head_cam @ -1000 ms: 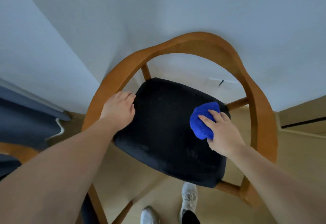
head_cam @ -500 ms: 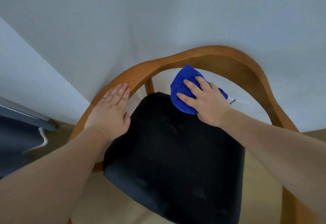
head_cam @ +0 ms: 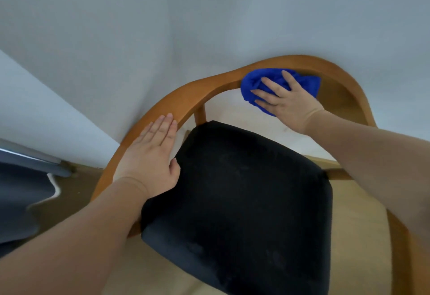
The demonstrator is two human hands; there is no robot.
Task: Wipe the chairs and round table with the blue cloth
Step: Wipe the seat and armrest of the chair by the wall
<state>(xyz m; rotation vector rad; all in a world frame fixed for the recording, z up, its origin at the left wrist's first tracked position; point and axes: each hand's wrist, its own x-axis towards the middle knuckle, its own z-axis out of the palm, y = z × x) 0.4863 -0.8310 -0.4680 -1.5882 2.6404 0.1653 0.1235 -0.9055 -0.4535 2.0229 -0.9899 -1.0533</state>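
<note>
Right hand (head_cam: 290, 106), fingers flat, is pressing blue cloth (head_cam: 304, 83) on far rail of chair (head_cam: 186, 99); left hand (head_cam: 149, 157) is resting flat too; ungripped cloth risks slipping off.

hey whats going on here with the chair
A person is wiping a wooden chair. Their right hand presses a blue cloth with spread fingers against the top of the curved wooden backrest. Their left hand rests flat on the left side of the same rail, probably to steady the chair. The cloth is not on the black seat cushion at this moment.
</note>
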